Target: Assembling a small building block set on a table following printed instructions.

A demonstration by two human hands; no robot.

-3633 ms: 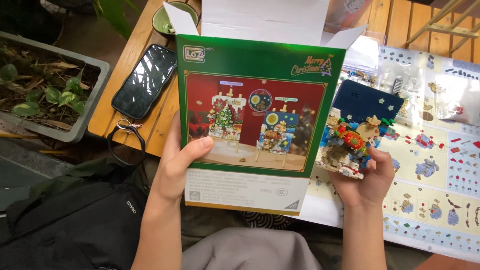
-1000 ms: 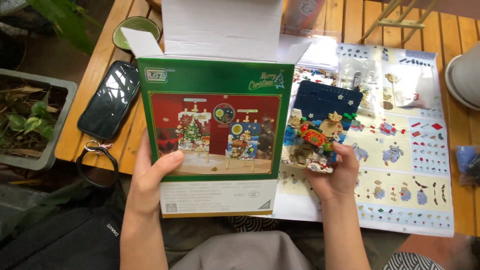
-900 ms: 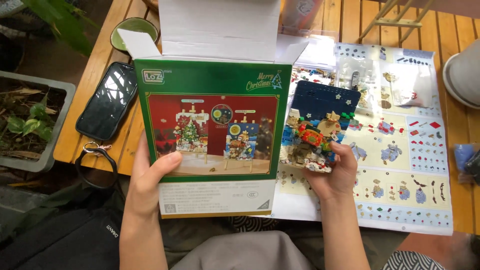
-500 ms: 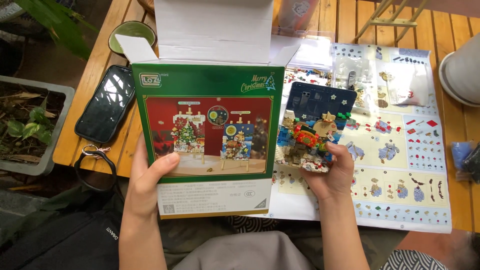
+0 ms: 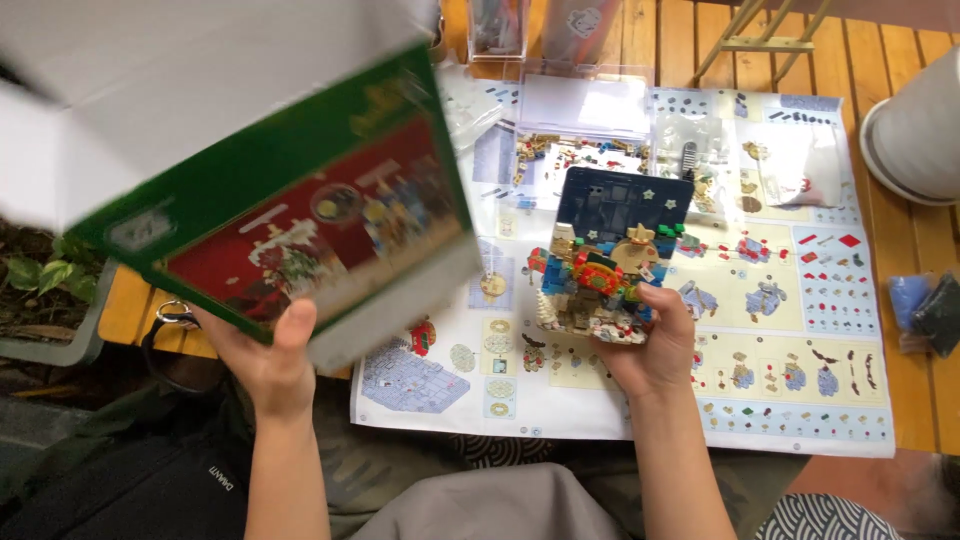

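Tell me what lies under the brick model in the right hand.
Under the brick model, held by the right hand, lies the printed instruction sheet spread on the wooden table. The part of the sheet directly beneath the model is covered.

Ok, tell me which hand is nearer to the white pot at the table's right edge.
Right. The right hand holds the small brick model, left of the white pot. The left hand grips the green box further left still.

The green cardboard box with the red festive picture, held flat and square over the lap 0.5 s ago, is now tilted, lifted toward the camera and swung left, motion-blurred. The left hand has shifted with it. The box now hides the phone and uncovers more of the printed instruction sheet.
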